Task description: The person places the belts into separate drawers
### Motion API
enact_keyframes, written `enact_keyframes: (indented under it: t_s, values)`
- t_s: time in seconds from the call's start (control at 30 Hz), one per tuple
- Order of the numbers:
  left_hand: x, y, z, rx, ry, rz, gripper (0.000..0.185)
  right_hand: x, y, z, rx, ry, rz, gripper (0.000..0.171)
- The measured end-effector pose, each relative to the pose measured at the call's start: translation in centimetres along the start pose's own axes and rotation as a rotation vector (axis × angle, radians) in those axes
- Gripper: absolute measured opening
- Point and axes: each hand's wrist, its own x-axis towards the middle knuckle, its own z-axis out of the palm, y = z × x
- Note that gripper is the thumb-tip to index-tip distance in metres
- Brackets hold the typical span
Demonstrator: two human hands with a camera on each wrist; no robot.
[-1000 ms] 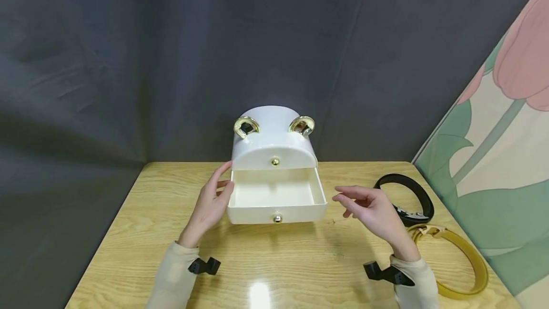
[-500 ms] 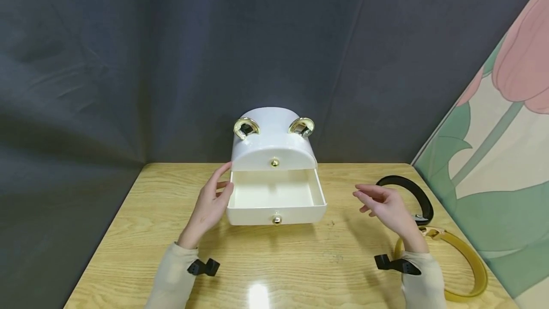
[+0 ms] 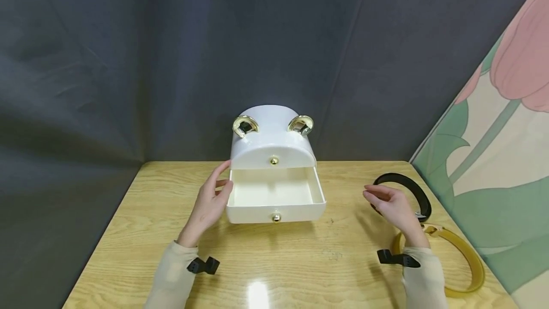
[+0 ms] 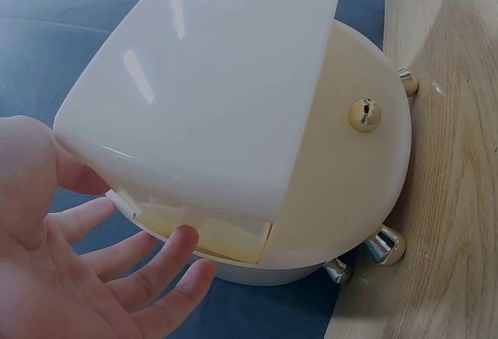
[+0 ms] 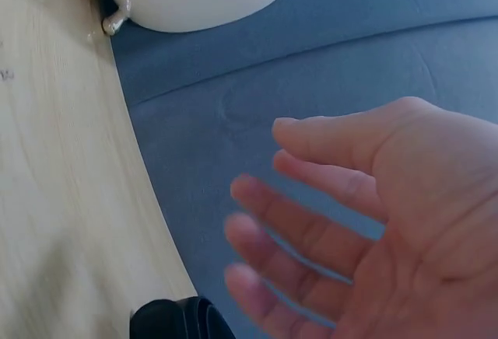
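Note:
A white storage box with gold ring ornaments stands at the table's far side. Its lower drawer, with a gold knob, is pulled out, and nothing lies inside. My left hand rests at the left side of the box and drawer; in the left wrist view its fingers are spread loosely beside the drawer. Over the table's right part hovers my right hand, its fingers loosely bent around nothing. A coiled black belt lies just beyond it, partly hidden by the hand.
A coiled yellow belt lies at the right, partly under the right forearm. The wooden table ends at a dark curtain behind the box. A tulip-patterned cloth hangs along the right edge.
My right hand has moved right, away from the drawer and towards the black belt. The left hand, the box and the drawer have stayed in place.

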Motion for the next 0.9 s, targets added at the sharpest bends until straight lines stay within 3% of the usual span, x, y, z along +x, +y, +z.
enact_keyframes:
  t_s: [0.33, 0.57, 0.8, 0.9]
  values:
    - [0.0, 0.2, -0.1, 0.000, 0.003, 0.012, 0.056, 0.3, 1.6, -0.9, -0.124, 0.067, 0.035, 0.052]
    - [0.0, 0.2, 0.0, 0.004, -0.001, 0.003, 0.056, -0.2, 2.6, -1.6, -0.197, 0.054, 0.080, 0.061]
    - [0.0, 0.1, 0.0, 0.002, -0.001, -0.001, 0.056, -0.2, 3.9, -1.6, -0.244, -0.024, 0.087, 0.066]
    - [0.0, 0.1, 0.0, 0.001, 0.000, 0.007, 0.056, -0.2, 4.5, -1.6, -0.249, -0.006, 0.077, 0.066]
